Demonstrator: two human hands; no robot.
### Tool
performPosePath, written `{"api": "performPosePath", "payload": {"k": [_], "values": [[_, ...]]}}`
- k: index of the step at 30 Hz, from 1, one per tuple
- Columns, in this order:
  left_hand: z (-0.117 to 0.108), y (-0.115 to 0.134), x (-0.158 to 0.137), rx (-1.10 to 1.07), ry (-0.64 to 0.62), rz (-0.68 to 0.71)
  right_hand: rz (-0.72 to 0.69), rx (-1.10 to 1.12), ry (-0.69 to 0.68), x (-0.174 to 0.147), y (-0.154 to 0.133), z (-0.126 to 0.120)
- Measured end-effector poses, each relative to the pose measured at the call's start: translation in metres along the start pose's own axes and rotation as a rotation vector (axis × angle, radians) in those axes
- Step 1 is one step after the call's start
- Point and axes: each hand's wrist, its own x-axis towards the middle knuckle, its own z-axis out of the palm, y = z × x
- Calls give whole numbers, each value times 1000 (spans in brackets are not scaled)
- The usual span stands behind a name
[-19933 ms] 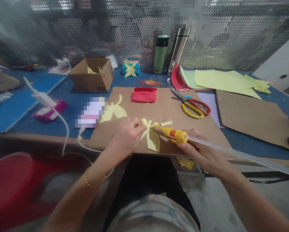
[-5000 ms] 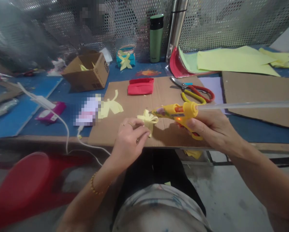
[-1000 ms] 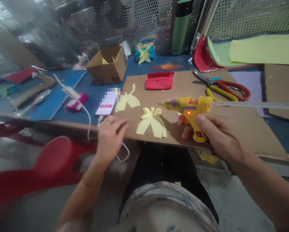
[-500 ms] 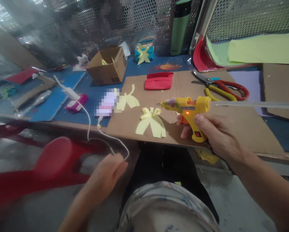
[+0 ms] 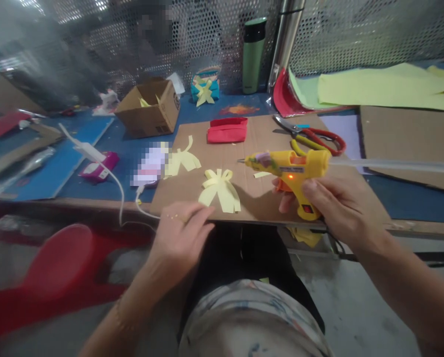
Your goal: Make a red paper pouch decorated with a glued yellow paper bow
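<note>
My right hand [image 5: 331, 201] is wrapped round the handle of a yellow hot glue gun [image 5: 298, 168]. Its metal nozzle points left over the cardboard, its small light glows orange, and a clear glue stick [image 5: 389, 165] juts from its rear. My left hand [image 5: 183, 230] reaches over the cardboard's near edge with fingers stretched out and holding nothing, the tips close to a pale yellow paper bow [image 5: 222, 191]. Contact between them is unclear. Another pale yellow paper piece [image 5: 185, 161] with a curled strip lies behind it. A red folded pouch [image 5: 227, 130] sits farther back.
Red- and yellow-handled cutters [image 5: 311, 136] lie behind the glue gun. A small cardboard box [image 5: 147, 111], a decorated blue pouch [image 5: 205, 89] and a green flask [image 5: 253, 59] stand at the back. A white cable [image 5: 121, 193] loops left, above a red stool [image 5: 58, 258].
My left hand has risen from below the table edge to the cardboard beside the bow, its fingers extending. The view has shifted right; the glue gun remains in my right hand.
</note>
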Motion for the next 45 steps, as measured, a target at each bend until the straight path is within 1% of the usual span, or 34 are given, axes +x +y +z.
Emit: {"api": "performPosePath", "payload": {"k": [3,7,11,14,16,19,22,25,29,32,35,41,45], "values": [[19,4,18,-29,5,39,-35,-37,28,-8,1,-10],[34,9,30,-74,1,22,-32,-55,46,-11,0,-14],[41,10,37,-29,-26,23,-64,-86,16,-7,-2,-14],[44,9,40,-7,-18,38,-89,-68,-26,-4,-1,-12],[44,8,41,-32,-6,14,-107,-63,-31,-4,2,-10],[43,6,43,-171,15,-82,-144,-73,-31,-3,4,-9],[39,1,47,-364,19,-216,-119,-88,-95,0,0,-8],[37,-9,51,-495,-15,-369,-68,-115,-144,6,-8,-7],[37,-18,57,-640,-76,-511,-95,-101,-151,13,-12,-1],[37,-19,60,-767,-97,-610,-86,-92,-178,18,-12,3],[37,-18,62,-816,-108,-651,-46,-103,-233,19,-12,5],[37,-17,65,-838,-106,-676,-46,-134,-173,10,-14,2],[38,-15,66,-831,-77,-737,-47,-136,-219,3,-16,2]]}}
